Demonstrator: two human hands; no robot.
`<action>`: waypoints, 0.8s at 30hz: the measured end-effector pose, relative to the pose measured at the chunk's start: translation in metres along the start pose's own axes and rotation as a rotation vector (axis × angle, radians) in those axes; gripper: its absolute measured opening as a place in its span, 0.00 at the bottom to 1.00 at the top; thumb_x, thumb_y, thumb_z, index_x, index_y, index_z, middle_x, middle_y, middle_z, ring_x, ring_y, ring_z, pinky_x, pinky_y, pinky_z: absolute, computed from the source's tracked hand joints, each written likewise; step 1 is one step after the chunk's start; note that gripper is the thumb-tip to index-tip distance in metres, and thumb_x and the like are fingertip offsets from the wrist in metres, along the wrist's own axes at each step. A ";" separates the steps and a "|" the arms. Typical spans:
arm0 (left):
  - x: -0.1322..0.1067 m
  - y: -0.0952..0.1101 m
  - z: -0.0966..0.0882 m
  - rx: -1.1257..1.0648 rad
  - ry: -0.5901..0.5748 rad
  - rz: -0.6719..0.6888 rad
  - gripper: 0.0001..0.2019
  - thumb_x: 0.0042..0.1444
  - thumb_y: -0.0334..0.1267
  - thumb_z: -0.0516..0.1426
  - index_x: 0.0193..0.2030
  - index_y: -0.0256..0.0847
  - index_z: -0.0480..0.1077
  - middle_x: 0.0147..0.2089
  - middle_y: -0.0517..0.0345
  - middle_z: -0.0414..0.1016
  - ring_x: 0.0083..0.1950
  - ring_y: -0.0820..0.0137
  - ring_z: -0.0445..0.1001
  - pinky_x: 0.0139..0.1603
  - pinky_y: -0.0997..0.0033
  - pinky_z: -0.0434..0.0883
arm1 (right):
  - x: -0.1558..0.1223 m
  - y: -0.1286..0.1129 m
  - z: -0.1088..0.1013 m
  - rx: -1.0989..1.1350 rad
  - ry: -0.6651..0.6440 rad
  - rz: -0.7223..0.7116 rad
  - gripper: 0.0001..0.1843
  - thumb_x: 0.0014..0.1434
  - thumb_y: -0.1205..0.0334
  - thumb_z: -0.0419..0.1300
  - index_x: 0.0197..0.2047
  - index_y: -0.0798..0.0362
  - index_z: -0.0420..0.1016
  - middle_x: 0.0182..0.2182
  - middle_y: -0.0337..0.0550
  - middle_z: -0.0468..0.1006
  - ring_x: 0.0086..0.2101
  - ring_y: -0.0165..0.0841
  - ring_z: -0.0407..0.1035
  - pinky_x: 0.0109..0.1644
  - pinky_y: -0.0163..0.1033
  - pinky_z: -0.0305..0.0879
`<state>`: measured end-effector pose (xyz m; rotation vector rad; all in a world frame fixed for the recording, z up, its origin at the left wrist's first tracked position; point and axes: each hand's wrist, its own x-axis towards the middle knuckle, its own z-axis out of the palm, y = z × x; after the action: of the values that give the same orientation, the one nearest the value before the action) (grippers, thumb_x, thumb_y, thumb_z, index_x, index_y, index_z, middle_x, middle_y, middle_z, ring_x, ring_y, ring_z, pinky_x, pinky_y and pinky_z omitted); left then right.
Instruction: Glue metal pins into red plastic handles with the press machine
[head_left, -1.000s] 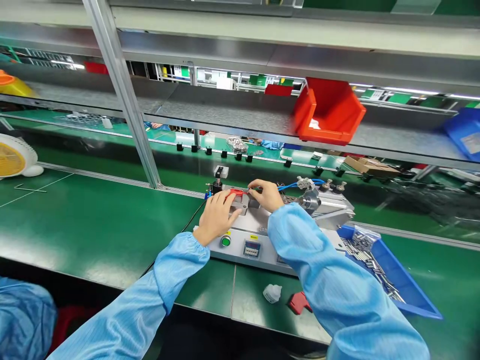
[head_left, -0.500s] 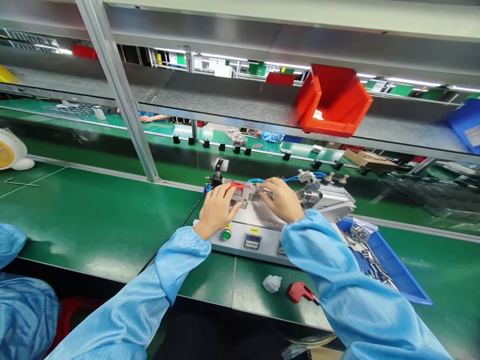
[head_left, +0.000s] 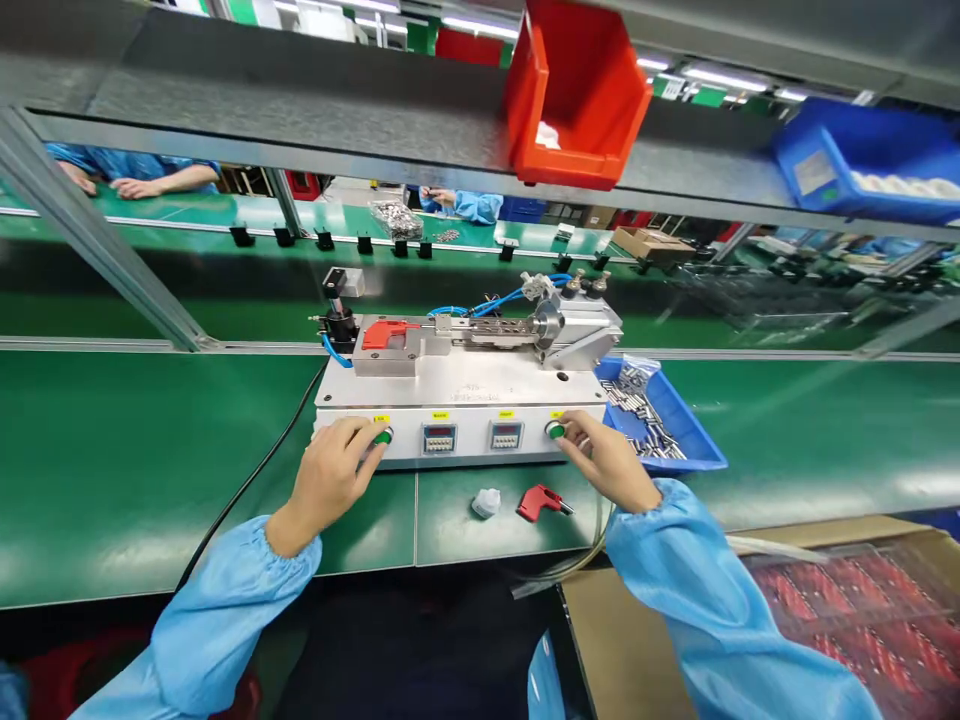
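A small grey press machine [head_left: 465, 385] stands on the green bench. A red plastic part [head_left: 386, 332] lies in its fixture at the top left, with a metal pin assembly [head_left: 491, 328] to its right. My left hand [head_left: 330, 480] has its fingers curled, a fingertip on the left green button [head_left: 383, 437]. My right hand [head_left: 604, 460] presses a fingertip on the right green button [head_left: 555, 430]. Neither hand holds anything.
A blue tray of metal pins [head_left: 652, 415] sits right of the machine. A loose red part [head_left: 538, 500] and a white cap [head_left: 486, 502] lie in front. A cardboard box of red parts [head_left: 847, 610] is lower right. Red bin [head_left: 574, 95] and blue bin [head_left: 870, 160] overhead. Other people's hands across the line.
Both hands left the fixture on top of the machine and came down to the two green front buttons. The red part stays in the fixture. My view shifted down and right.
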<state>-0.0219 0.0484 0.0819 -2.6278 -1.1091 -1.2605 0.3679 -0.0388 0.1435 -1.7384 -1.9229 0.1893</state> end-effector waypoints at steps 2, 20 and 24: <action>0.000 0.000 -0.001 0.015 -0.066 0.002 0.10 0.74 0.37 0.51 0.51 0.42 0.74 0.43 0.52 0.79 0.42 0.61 0.77 0.41 0.64 0.69 | 0.000 0.005 0.009 0.098 0.006 0.049 0.13 0.69 0.48 0.57 0.45 0.48 0.72 0.28 0.42 0.79 0.26 0.36 0.71 0.32 0.41 0.70; 0.014 0.007 -0.020 -0.075 -0.227 -0.135 0.09 0.70 0.40 0.53 0.49 0.43 0.73 0.37 0.56 0.75 0.40 0.60 0.74 0.44 0.61 0.70 | -0.018 0.032 -0.007 0.131 0.006 0.142 0.17 0.66 0.46 0.60 0.35 0.50 0.78 0.30 0.45 0.82 0.29 0.36 0.74 0.37 0.41 0.72; -0.003 0.042 -0.016 -0.263 -0.122 -0.141 0.06 0.71 0.38 0.56 0.49 0.43 0.74 0.38 0.57 0.75 0.38 0.65 0.74 0.43 0.65 0.72 | -0.032 0.059 0.004 0.049 0.315 0.305 0.14 0.65 0.51 0.58 0.33 0.51 0.76 0.28 0.45 0.80 0.30 0.38 0.73 0.38 0.42 0.72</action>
<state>-0.0089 0.0101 0.1019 -2.8971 -1.2452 -1.3748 0.4191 -0.0585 0.1046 -1.8943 -1.4172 0.0658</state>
